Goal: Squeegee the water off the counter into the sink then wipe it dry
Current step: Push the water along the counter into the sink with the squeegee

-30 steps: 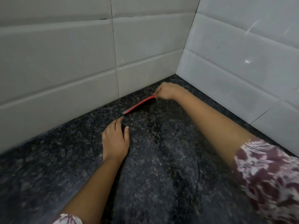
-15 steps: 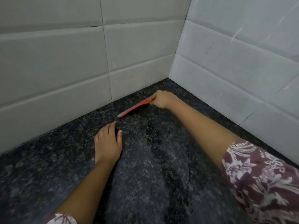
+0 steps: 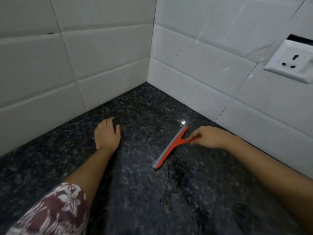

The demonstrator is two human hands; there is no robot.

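Note:
A red squeegee [image 3: 171, 147] with a grey rubber blade lies blade-down on the dark speckled granite counter [image 3: 138, 197], slanting from near the right wall toward me. My right hand [image 3: 207, 137] grips its short handle at the right end. My left hand [image 3: 107, 133] rests flat on the counter to the left, fingers together, holding nothing. A ragged line of water [image 3: 166, 189] runs along the counter just below the blade's near end. No sink shows in this view.
White tiled walls [image 3: 105, 53] meet in a corner behind the counter. A white wall socket [image 3: 291, 61] sits on the right wall above the counter. My patterned sleeve [image 3: 55, 211] fills the lower left.
My right hand has pulled the squeegee out of the corner, toward me and to the right, leaving a water line. The view shifted left; my left hand stays flat on the counter.

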